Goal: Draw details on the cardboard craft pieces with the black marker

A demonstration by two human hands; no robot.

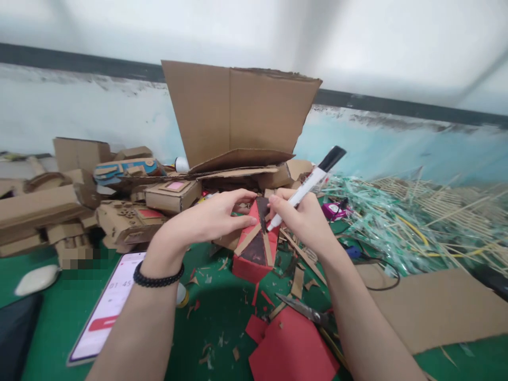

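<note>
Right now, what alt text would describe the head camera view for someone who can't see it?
A right hand holds a white marker with its tip at a small red box, while the left hand is at the box's far end. Scissors, red paper and a phone lie on a green table, with cardboard pieces behind.

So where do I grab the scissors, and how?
The scissors are probably safest held by the dark handle end, reached from above right: the pointed blades aim left. The right forearm partly hides that end.
</note>
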